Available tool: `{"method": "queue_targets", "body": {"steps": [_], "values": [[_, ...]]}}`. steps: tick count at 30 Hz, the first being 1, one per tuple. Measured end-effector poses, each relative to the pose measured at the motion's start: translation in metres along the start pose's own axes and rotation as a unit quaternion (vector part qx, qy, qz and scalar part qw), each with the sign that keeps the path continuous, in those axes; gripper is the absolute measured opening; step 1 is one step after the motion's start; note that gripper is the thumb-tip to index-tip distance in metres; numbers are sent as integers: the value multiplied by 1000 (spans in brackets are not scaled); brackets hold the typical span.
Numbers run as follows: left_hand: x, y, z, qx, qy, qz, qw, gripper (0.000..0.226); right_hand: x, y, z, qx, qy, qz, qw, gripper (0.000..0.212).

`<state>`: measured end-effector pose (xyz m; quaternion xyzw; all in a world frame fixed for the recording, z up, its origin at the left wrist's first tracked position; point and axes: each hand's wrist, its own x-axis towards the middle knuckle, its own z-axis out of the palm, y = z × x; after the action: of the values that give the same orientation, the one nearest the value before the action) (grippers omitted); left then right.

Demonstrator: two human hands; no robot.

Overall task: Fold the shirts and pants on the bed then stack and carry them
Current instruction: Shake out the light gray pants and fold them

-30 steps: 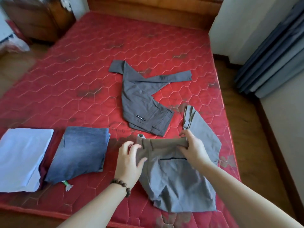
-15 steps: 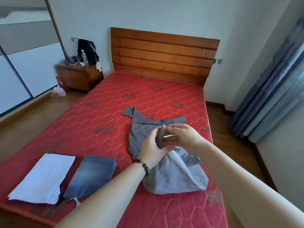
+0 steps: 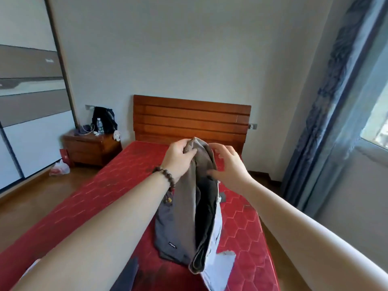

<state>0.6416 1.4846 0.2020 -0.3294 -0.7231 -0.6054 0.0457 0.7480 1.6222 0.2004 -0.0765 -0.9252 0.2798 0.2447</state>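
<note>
Along the left wall a sliding wardrobe point(image 3: 27, 122) is standing, and beside it a wooden nightstand point(image 3: 90, 149) is carrying a dark bag point(image 3: 105, 119) and a clear bottle point(image 3: 100, 126); a plastic bag point(image 3: 59, 168) is lying on the floor just in front of it. At the bed's near left edge, under the left forearm, a pale folded garment point(image 3: 31, 267) and a dark blue folded garment point(image 3: 128, 274) are only partly showing; how they are lying cannot be told. The red mattress point(image 3: 117, 185) is running back to a wooden headboard point(image 3: 191, 120). The left hand point(image 3: 178, 158), with a bead bracelet point(image 3: 165, 176) at the wrist, is gripping the top edge of the grey pants point(image 3: 189, 198) with curled fingers, holding them raised above the middle of the bed; the pants are hanging down lengthwise, their lower end reaching the near edge of the mattress. Behind the hanging pants a darker grey garment point(image 3: 168, 234) with a small label is lying flat on the mattress toward the near edge. The right hand point(image 3: 228, 166) is hovering just right of the pants with fingers spread and loosely bent; its thumb point(image 3: 214, 172) is touching the fabric's right edge, and nothing is clamped in it. At the right wall a blue-grey curtain point(image 3: 336, 101) is hanging beside a window point(image 3: 378, 122).
</note>
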Motion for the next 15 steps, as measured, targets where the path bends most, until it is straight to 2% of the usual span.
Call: {"method": "queue_targets", "body": {"steps": [2, 3, 7, 9, 10, 13, 15], "values": [[19, 16, -8, -5, 15, 14, 1000, 14, 0, 6, 3, 1, -16, 49, 999, 80], [29, 24, -13, 0, 20, 25, 999, 15, 0, 10, 5, 9, -23, 66, 998, 75], [64, 52, -41, 34, 8, 73, 997, 15, 2, 24, 4, -83, -59, 123, 987, 4], [79, 64, -56, 46, 3, 89, 995, 14, 4, 32, 1, -139, -99, 146, 975, 23], [85, 70, -64, 54, 14, 97, 994, 13, 4, 35, -1, -171, -116, 157, 966, 24], [100, 86, -89, 67, 39, 121, 990, 13, 5, 48, -11, -231, -113, 183, 949, 9], [109, 92, -107, 116, 44, 141, 982, 13, 9, 57, -26, -200, -83, 216, 952, 10]]}}
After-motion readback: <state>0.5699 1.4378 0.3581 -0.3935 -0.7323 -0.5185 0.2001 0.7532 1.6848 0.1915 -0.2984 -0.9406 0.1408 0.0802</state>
